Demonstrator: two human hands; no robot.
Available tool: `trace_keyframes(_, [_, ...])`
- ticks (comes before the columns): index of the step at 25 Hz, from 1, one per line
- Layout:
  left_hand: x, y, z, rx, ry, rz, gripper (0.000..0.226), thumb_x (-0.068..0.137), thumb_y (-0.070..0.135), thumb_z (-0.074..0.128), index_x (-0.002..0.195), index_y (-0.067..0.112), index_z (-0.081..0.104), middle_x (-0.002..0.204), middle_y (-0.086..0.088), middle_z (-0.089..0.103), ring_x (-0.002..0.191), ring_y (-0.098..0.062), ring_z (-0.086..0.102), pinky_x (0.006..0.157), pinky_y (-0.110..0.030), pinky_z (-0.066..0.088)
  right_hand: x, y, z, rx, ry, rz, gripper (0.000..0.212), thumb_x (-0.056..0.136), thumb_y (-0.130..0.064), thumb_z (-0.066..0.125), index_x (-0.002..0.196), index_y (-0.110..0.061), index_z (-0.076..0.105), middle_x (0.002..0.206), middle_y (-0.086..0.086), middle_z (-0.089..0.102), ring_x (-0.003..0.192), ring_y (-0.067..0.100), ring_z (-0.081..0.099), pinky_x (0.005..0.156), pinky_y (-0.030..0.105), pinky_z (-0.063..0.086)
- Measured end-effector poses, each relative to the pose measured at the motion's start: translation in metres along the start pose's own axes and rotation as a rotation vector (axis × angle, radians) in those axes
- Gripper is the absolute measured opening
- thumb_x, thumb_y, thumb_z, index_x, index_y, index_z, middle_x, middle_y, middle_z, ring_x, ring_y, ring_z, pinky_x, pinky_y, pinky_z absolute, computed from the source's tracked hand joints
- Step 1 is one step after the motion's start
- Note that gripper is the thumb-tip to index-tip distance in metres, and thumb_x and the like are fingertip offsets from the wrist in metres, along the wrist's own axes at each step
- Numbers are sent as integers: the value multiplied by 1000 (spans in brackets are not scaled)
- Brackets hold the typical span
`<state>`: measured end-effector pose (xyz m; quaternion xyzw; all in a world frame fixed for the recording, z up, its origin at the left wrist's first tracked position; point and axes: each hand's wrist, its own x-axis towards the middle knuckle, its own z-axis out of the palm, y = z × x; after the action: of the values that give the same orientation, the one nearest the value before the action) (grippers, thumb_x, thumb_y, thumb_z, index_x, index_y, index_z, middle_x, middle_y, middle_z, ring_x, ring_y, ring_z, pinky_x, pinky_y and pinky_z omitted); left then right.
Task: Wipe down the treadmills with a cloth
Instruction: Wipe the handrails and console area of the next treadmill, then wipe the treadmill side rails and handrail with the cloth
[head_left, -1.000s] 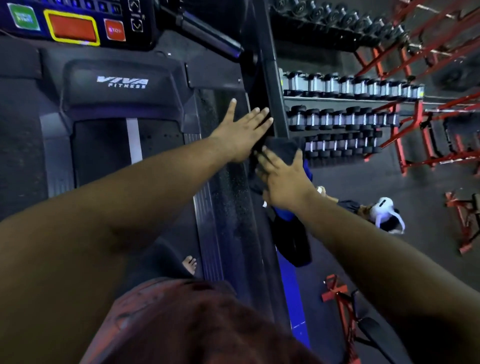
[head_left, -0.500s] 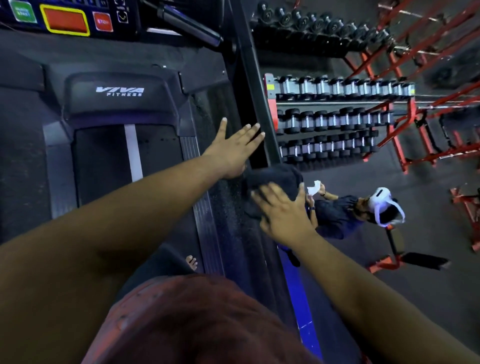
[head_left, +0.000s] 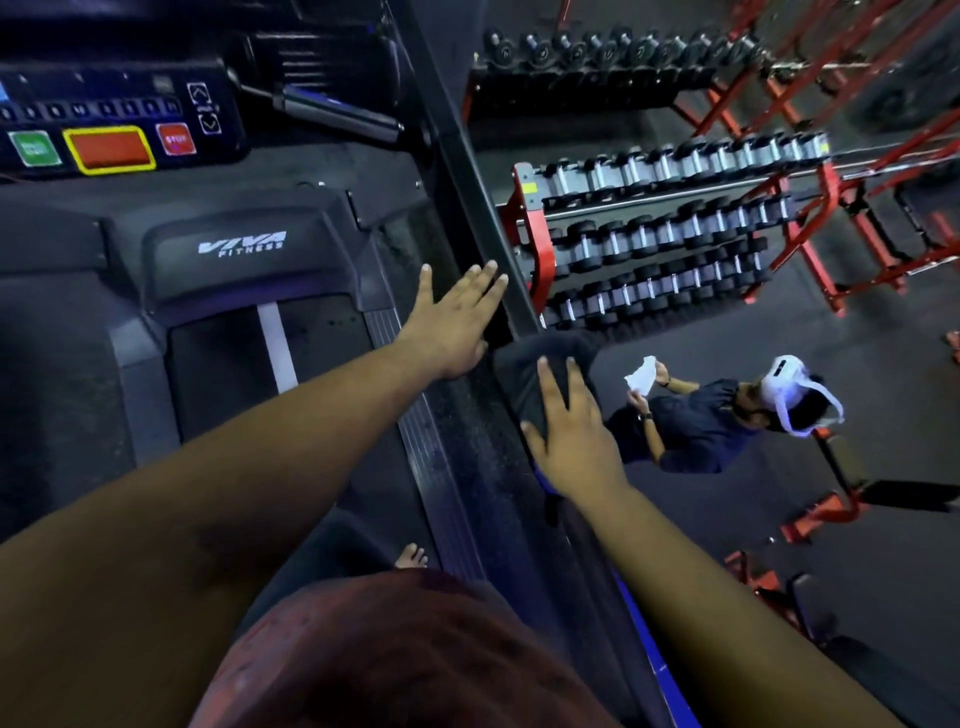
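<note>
Cloth (head_left: 545, 364): dark, nearly black, soft and bunched into a rounded lump, draped over the right side rail (head_left: 470, 441) of the treadmill (head_left: 234, 270). Weave too dim to make out.

Right hand (head_left: 569, 431) lay flat on the cloth, fingers straight and slightly spread, palm pressing down; nothing curled round the fabric. Left hand (head_left: 457, 317) was also flat, fingers straight and close together, thumb splayed out, resting against the dark upright post (head_left: 467, 171) just above the rail and just beside the cloth, not touching it.

Treadmill: black moulded plastic motor cover with rounded corners and white "VIVA FITNESS" lettering. Belt (head_left: 234, 364) matte black with one white lengthwise stripe. Side rail carried a ribbed metallic strip, and next to it a gritty, speckled black tread. Console (head_left: 109, 135) at upper left: green button, red panel with a yellow border, red stop button, a row of small keys. A grey cylindrical handgrip (head_left: 337, 117) jutted out beside it.

Beyond the post: red steel rack (head_left: 535, 249), three tiers of dumbbells (head_left: 660, 228) with chrome handles and black ends. Floor (head_left: 727, 332) dark and dull. A second person (head_left: 701, 421) in a dark blue shirt stood there, white headset on, holding a white crumpled cloth (head_left: 644, 374).

A bare foot (head_left: 413, 556) showed by the rail, low in the view.
</note>
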<state>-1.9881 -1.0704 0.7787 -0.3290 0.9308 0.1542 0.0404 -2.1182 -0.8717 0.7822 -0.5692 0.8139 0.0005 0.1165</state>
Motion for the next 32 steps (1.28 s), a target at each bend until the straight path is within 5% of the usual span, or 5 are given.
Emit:
trace_keyframes(8, [53,-58,-31,39,-19,-98,94,89,11,55,158,18,-8,167,0,-14,153,-16,-9,118,-66,-3,131,-50,-22,11,6,74,83,96,-44,51,157,-32,-5,163,17,8,136,39,36,89,52,50])
trace_keyframes(21, [133,-166,-70,314,47,-60,79,95,24,35,156,9,-13,165,-7,-19,152,-19,-16,112,-67,-18,315,-112,-45,-27,64,79,81,95,-43,51,156,-36,-3,162,18,13,131,41,41,89,55,51])
trace_keyframes(26, [119,-158,-72,224,-4,-6,87,92,26,44,156,9,-12,166,-6,-17,153,-20,-16,115,-67,-12,285,-109,-46,-51,23,94,78,96,-44,50,154,-42,-3,161,17,15,131,40,40,87,56,48])
trace_keyframes(32, [50,-90,-47,117,-88,90,96,91,30,52,155,12,-17,165,-4,-22,151,-18,-20,115,-64,-16,153,-77,-27,-131,32,167,73,99,-46,46,154,-43,-2,158,16,23,129,37,42,87,54,46])
